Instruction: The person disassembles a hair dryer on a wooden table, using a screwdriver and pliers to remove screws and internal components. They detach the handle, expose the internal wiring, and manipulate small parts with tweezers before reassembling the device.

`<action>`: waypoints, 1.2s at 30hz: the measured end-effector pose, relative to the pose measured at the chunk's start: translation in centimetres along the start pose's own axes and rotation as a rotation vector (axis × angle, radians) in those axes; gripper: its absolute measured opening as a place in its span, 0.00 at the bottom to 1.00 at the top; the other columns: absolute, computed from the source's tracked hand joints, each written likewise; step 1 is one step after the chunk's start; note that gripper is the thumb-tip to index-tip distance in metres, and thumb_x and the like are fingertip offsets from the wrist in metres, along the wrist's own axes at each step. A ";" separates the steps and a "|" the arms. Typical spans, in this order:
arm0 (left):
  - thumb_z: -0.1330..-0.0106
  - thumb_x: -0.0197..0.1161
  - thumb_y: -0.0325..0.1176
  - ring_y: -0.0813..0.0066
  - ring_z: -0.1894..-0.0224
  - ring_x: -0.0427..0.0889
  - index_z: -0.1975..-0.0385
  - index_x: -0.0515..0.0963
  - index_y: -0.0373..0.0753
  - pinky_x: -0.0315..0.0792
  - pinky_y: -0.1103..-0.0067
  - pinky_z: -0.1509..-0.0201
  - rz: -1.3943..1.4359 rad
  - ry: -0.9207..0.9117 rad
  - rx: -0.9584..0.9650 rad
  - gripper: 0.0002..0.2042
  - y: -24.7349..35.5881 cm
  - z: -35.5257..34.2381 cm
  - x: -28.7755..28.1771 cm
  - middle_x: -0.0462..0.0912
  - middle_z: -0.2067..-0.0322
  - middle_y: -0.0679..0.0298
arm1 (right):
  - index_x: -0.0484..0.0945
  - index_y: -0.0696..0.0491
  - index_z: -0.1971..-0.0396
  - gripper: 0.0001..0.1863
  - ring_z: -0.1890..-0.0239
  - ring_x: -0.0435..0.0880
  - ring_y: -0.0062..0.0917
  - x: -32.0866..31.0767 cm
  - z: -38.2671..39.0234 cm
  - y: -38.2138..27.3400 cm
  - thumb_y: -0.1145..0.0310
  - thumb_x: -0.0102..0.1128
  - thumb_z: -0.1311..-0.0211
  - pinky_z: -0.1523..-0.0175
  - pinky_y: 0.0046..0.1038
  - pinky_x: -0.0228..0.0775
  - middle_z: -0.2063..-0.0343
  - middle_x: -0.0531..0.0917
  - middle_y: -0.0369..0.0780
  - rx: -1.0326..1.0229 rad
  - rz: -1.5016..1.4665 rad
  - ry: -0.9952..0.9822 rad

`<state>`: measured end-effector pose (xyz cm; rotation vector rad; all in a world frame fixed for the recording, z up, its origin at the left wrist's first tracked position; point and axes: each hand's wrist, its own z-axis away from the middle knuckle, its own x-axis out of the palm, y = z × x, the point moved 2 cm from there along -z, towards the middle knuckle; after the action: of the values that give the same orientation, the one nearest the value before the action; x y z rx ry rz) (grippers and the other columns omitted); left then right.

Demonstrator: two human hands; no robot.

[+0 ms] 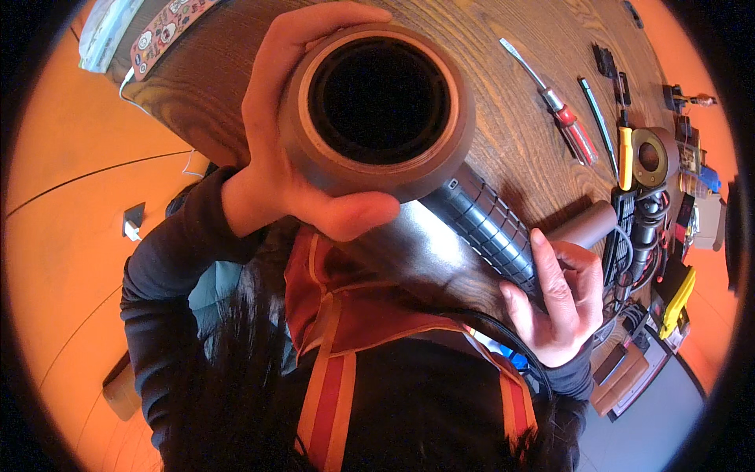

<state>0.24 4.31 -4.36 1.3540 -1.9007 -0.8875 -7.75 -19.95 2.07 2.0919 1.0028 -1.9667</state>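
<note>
My left hand [267,177] grips a round brown housing [460,118] with a dark circular opening, held up toward the camera, fingers around its left side and thumb along its lower edge. From under the housing a black slotted cylinder [476,228] slants down to the right. My right hand [562,307] holds the cylinder's lower end with bent fingers. Whether cylinder and housing are joined is hidden. A smooth grey-brown tube [586,224] lies just behind my right hand.
On the wooden table [519,118] lie a red-handled screwdriver [574,134], a thin rod [598,126], a yellow-handled tool [625,157], a brown ring part [668,153] and several cables and tools along the right. A sticker-covered object [169,35] with a white cable sits top left.
</note>
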 end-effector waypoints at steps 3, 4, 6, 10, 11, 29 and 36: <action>0.64 0.73 0.51 0.71 0.56 0.74 0.48 0.58 0.30 0.68 0.77 0.51 0.009 0.010 0.006 0.46 0.0 -0.1 0.1 0.73 0.58 0.56 | 0.76 0.54 0.54 0.32 0.70 0.72 0.30 -0.6 0.2 -0.3 0.69 0.71 0.68 0.67 0.27 0.68 0.69 0.73 0.42 0.095 -0.030 -0.040; 0.64 0.73 0.51 0.71 0.56 0.74 0.48 0.58 0.30 0.68 0.77 0.51 0.016 0.013 0.008 0.46 -0.1 -0.1 0.1 0.73 0.58 0.56 | 0.75 0.55 0.53 0.33 0.69 0.72 0.31 -0.6 0.3 -0.3 0.70 0.71 0.69 0.65 0.27 0.67 0.67 0.73 0.43 0.076 -0.050 -0.055; 0.64 0.73 0.51 0.71 0.56 0.74 0.48 0.58 0.31 0.68 0.77 0.51 0.026 0.014 0.007 0.45 -0.1 -0.2 0.1 0.73 0.58 0.56 | 0.75 0.55 0.53 0.33 0.68 0.72 0.31 -0.6 0.5 0.0 0.70 0.71 0.69 0.64 0.27 0.67 0.67 0.73 0.43 0.004 -0.049 -0.043; 0.64 0.74 0.50 0.71 0.56 0.75 0.49 0.59 0.31 0.69 0.77 0.51 0.038 0.023 0.003 0.45 0.1 -0.2 0.2 0.73 0.59 0.56 | 0.74 0.55 0.52 0.33 0.67 0.73 0.32 -0.6 0.8 0.6 0.70 0.72 0.67 0.63 0.28 0.67 0.66 0.75 0.44 -0.076 -0.069 -0.044; 0.64 0.74 0.50 0.71 0.57 0.75 0.49 0.59 0.31 0.69 0.77 0.51 0.042 0.025 0.002 0.44 0.1 -0.2 0.2 0.73 0.59 0.56 | 0.74 0.55 0.52 0.33 0.67 0.73 0.32 -0.6 0.9 0.6 0.70 0.72 0.66 0.63 0.28 0.67 0.66 0.75 0.44 -0.088 -0.077 -0.054; 0.61 0.72 0.52 0.71 0.53 0.72 0.46 0.58 0.32 0.65 0.77 0.48 -0.008 0.166 -0.183 0.45 1.9 2.0 -2.2 0.71 0.55 0.56 | 0.74 0.60 0.54 0.33 0.73 0.75 0.28 -1.4 1.3 1.0 0.60 0.70 0.64 0.69 0.25 0.69 0.72 0.75 0.44 0.050 -0.158 0.025; 0.61 0.71 0.53 0.70 0.52 0.71 0.46 0.57 0.32 0.65 0.77 0.47 -0.057 0.106 -0.191 0.45 3.4 3.7 -1.9 0.70 0.54 0.56 | 0.70 0.61 0.64 0.27 0.80 0.76 0.31 0.0 1.4 0.5 0.51 0.60 0.53 0.78 0.27 0.72 0.73 0.72 0.44 -0.012 0.035 -0.187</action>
<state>-3.99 7.50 -3.93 1.3185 -1.6593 -0.9789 -8.67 -21.08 1.67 1.8639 0.9340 -2.0864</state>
